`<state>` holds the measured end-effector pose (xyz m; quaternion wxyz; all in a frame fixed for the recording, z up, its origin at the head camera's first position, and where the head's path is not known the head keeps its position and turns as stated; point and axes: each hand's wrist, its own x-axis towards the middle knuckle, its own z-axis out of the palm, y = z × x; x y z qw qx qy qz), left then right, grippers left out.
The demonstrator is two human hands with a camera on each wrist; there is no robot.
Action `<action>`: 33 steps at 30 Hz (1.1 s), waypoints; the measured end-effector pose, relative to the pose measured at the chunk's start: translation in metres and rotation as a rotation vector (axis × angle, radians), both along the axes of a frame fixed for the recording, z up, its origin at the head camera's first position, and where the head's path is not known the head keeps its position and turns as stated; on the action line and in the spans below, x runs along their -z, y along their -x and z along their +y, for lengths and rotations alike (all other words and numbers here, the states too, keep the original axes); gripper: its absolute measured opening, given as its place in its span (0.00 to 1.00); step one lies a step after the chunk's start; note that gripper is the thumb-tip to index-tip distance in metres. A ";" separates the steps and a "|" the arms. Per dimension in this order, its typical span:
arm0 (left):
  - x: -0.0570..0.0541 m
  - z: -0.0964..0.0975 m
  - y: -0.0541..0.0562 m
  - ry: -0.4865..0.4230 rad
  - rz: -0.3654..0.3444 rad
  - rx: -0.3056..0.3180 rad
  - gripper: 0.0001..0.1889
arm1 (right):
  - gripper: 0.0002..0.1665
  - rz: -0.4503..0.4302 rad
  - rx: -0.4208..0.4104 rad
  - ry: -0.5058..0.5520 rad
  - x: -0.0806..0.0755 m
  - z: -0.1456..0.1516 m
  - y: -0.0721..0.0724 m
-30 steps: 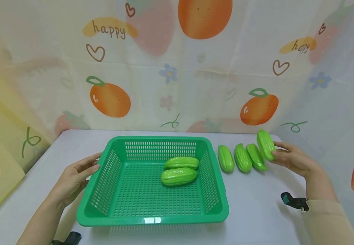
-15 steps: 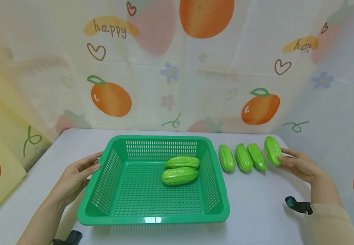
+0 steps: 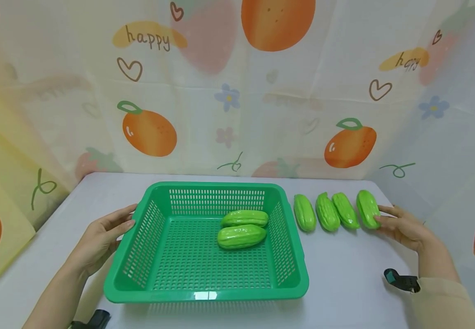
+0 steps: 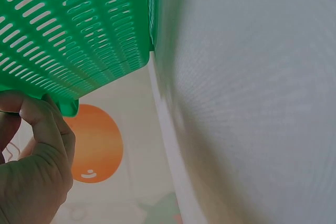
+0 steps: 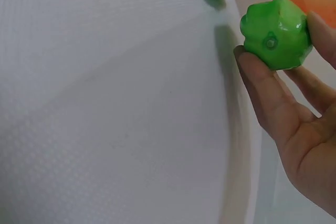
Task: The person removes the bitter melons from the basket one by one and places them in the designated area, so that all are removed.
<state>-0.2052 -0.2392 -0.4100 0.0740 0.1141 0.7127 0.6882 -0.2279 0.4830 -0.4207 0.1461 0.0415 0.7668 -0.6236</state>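
Note:
My left hand [image 3: 104,237] grips the left rim of a green plastic basket [image 3: 206,297], thumb on top. In the left wrist view, the fingers curl at the rim of the slotted basket wall [image 4: 79,30]. Two light-green ridged bitter melons lie inside; the nearer one [image 3: 241,236] rests against the farther one [image 3: 244,218]. At the far right my right hand [image 3: 403,228] pinches another bitter melon [image 3: 367,209] between thumb and fingers. The right wrist view shows this bitter melon [image 5: 277,35] end-on, thumb on one side and fingers underneath, close over the white table.
Three more bitter melons stand in a row right of the basket: one by its rim [image 3: 305,213], then a wrinkled one [image 3: 327,212] and a slimmer one [image 3: 345,210]. A fruit-printed curtain [image 3: 262,114] hangs behind the white table [image 3: 340,278].
My right hand has carried its bitter melon right and down, from overlapping the row to the row's right end. The left hand and basket stay nearly in place.

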 end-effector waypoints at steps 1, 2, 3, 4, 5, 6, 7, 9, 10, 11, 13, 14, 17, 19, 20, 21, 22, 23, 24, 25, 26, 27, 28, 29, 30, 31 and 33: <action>0.000 0.000 0.000 0.000 0.001 0.000 0.28 | 0.53 -0.001 0.007 0.002 0.001 0.000 0.000; 0.000 0.000 0.000 -0.002 0.000 0.001 0.28 | 0.55 -0.001 0.013 0.007 0.002 0.000 0.000; 0.000 0.000 0.000 -0.004 0.000 0.001 0.28 | 0.57 -0.002 0.017 0.017 0.003 0.001 -0.001; 0.000 0.000 0.000 -0.006 0.000 0.002 0.27 | 0.58 -0.001 0.023 0.027 0.004 0.001 -0.001; 0.000 0.000 0.000 -0.009 -0.001 0.002 0.27 | 0.60 -0.002 0.031 0.041 0.005 0.002 -0.001; 0.000 0.000 0.000 -0.009 -0.002 0.002 0.27 | 0.62 -0.003 0.040 0.049 0.005 0.002 -0.001; 0.000 0.000 0.000 -0.010 -0.003 0.001 0.27 | 0.63 -0.005 0.050 0.055 0.006 0.002 -0.001; -0.001 0.000 -0.001 -0.008 -0.004 0.001 0.27 | 0.66 -0.010 0.058 0.059 0.007 0.002 -0.001; -0.001 0.001 -0.001 -0.007 -0.005 -0.001 0.27 | 0.66 -0.011 0.059 0.059 0.007 0.002 -0.001; -0.001 0.001 -0.001 -0.007 -0.005 0.000 0.27 | 0.66 -0.011 0.060 0.062 0.007 0.002 -0.001; -0.001 0.001 -0.001 -0.006 -0.003 0.000 0.27 | 0.66 -0.010 0.057 0.059 0.007 0.002 -0.001; -0.001 0.000 -0.001 -0.005 -0.002 0.000 0.27 | 0.66 -0.009 0.055 0.056 0.007 0.002 -0.001; -0.001 0.000 -0.001 -0.003 0.002 -0.002 0.28 | 0.65 -0.008 0.050 0.043 0.006 0.001 -0.001; -0.001 0.000 0.000 0.002 0.002 -0.006 0.28 | 0.65 -0.012 0.053 0.026 0.006 0.001 -0.001; -0.001 0.000 0.000 0.005 0.001 -0.008 0.28 | 0.65 -0.013 0.055 0.025 0.005 0.000 -0.001; -0.001 0.000 -0.001 0.007 0.000 -0.010 0.28 | 0.65 -0.014 0.055 0.022 0.005 0.000 -0.001; -0.001 0.000 -0.001 0.007 -0.001 -0.011 0.28 | 0.65 -0.016 0.056 0.024 0.005 -0.001 -0.001; -0.001 0.000 -0.001 0.007 -0.003 -0.012 0.28 | 0.65 -0.018 0.055 0.025 0.004 -0.001 -0.001; -0.001 0.000 -0.001 0.006 -0.003 -0.012 0.28 | 0.66 -0.019 0.055 0.024 0.004 -0.001 -0.001; -0.001 0.000 -0.001 0.004 -0.004 -0.012 0.28 | 0.66 -0.018 0.053 0.020 0.004 -0.002 -0.001; -0.001 0.000 -0.001 0.001 -0.005 -0.011 0.28 | 0.66 -0.020 0.055 0.018 0.003 -0.002 -0.001; -0.001 0.000 -0.001 -0.002 -0.007 -0.011 0.28 | 0.66 -0.022 0.055 0.010 0.003 -0.002 -0.001; -0.001 0.000 -0.001 -0.003 -0.007 -0.010 0.27 | 0.66 -0.024 0.058 0.004 0.003 -0.003 -0.001; -0.001 0.000 -0.001 -0.005 -0.007 -0.010 0.27 | 0.66 -0.025 0.059 -0.007 0.002 -0.003 -0.001; -0.001 0.000 -0.001 -0.007 -0.008 -0.010 0.27 | 0.66 -0.028 0.066 -0.020 0.002 -0.003 -0.001; -0.001 0.000 -0.001 -0.008 -0.008 -0.009 0.27 | 0.66 -0.031 0.069 -0.033 0.002 -0.003 -0.001; -0.001 0.001 -0.001 -0.009 -0.009 -0.007 0.27 | 0.66 -0.039 0.081 -0.057 0.001 -0.004 -0.001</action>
